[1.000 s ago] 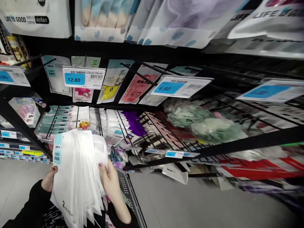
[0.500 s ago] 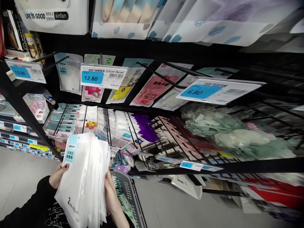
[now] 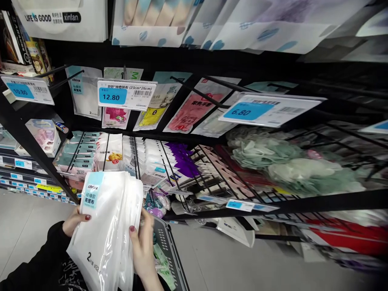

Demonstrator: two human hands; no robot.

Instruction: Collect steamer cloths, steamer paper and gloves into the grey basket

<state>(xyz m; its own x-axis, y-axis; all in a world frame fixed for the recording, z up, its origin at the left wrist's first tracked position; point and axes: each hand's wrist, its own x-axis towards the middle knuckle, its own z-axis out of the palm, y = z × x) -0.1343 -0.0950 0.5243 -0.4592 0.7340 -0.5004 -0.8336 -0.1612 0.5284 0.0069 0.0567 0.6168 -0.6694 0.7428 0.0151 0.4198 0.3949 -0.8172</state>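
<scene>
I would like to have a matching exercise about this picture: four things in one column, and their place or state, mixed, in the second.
Column one
1. Stack of packets
2. Left hand
3. Right hand
4. Basket

Column two
A. Grey, with green packaging inside
B. Thumb just below the pale blue label
C. White, between the two hands
D. At the side of the stack nearest the basket

Right pairs: 1-C, 2-B, 3-D, 4-A
</scene>
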